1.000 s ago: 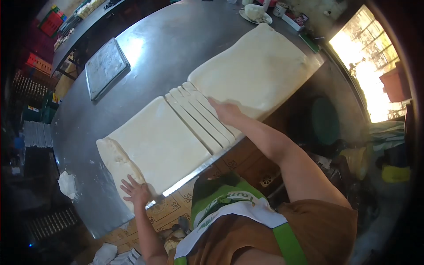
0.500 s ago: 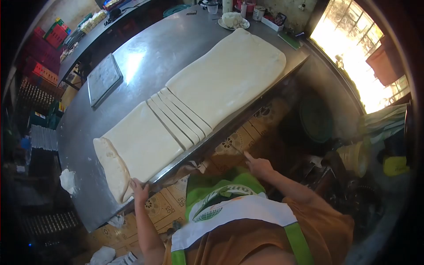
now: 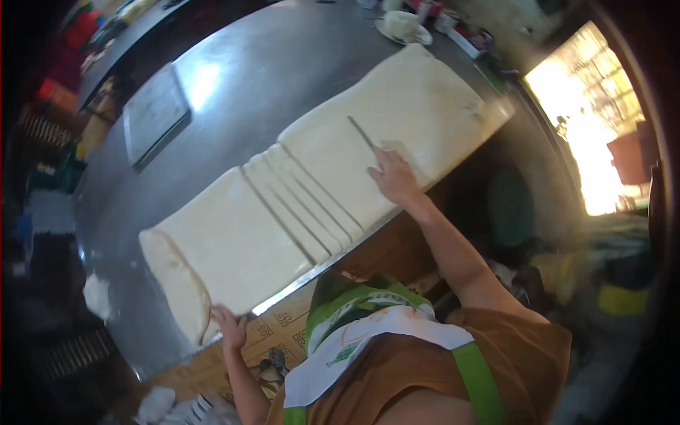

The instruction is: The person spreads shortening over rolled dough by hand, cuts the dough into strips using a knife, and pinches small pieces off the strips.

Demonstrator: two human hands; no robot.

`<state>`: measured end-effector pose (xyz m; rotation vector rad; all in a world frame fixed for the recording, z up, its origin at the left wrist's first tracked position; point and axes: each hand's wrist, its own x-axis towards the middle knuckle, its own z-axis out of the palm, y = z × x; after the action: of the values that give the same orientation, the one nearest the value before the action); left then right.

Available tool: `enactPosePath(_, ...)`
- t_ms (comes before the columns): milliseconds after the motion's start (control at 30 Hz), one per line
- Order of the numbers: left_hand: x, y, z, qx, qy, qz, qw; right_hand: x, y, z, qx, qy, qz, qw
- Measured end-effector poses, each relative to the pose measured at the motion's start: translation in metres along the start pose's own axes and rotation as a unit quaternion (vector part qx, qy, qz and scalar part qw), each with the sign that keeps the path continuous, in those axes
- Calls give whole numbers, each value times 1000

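A long, thick slab of pale dough (image 3: pixel 227 219) lies across the steel table, with several narrow strips (image 3: pixel 301 195) cut through its middle. At the slab's near left end is a rolled or folded edge (image 3: pixel 179 280). My left hand (image 3: pixel 230 327) rests against that end at the table's front edge, thumb apart from the fingers, holding nothing visible. Over the right-hand part of the dough, my right hand (image 3: pixel 397 177) grips a slim knife (image 3: pixel 361 132), its blade pointing away to the upper left. Whether the blade touches the dough I cannot tell.
On the steel table (image 3: pixel 234 92) lies a flat metal tray (image 3: pixel 157 113). A plate with a white lump (image 3: pixel 402 27) stands at the far end beside jars and a box. Some white dough or flour (image 3: pixel 97 296) sits at the left edge. A bright window (image 3: pixel 588 113) is at right.
My right hand has swung the knife up from beside the table to over the right part of the dough. My left hand stays at the left end. The view has shifted slightly.
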<state>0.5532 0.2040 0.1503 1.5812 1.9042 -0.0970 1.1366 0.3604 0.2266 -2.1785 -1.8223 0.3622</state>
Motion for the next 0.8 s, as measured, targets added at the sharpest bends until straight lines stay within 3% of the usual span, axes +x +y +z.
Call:
enactPosePath(33, -2, 8, -3, -15, -8, -14, 1000, 5, 5, 4, 52, 34, -33, 998)
enactPosePath(167, -1, 12, -11, 9, -39, -26, 999, -38, 18, 10, 11, 63, -24, 998)
enactPosePath(267, -2, 15, -20, 22, -67, -32, 997, -73, 61, 3, -141, -109, -168, 970)
enactPosePath(400, 0, 16, -19, 23, -77, -61, 995, -25, 121, -35, -209, -200, -103, 952)
enactPosePath(533, -1, 21, -19, 31, -63, -70, 995, 26, 139, -52, -160, -164, -96, 969)
enactPosePath(633, 9, 31, -17, 57, -49, -88, 993, 12, 137, -23, -13, -58, -55, 997)
enactPosePath(667, -1, 33, -16, 73, -47, -103, 991, 6, 140, -19, -9, -66, -65, 996)
enactPosePath(733, -8, 43, -15, 31, -27, -132, 990, 4, 139, -7, -108, 71, -32, 991)
enactPosePath(800, -7, 56, -13, -47, 3, -156, 987, -12, 146, 10, -65, 89, -149, 983)
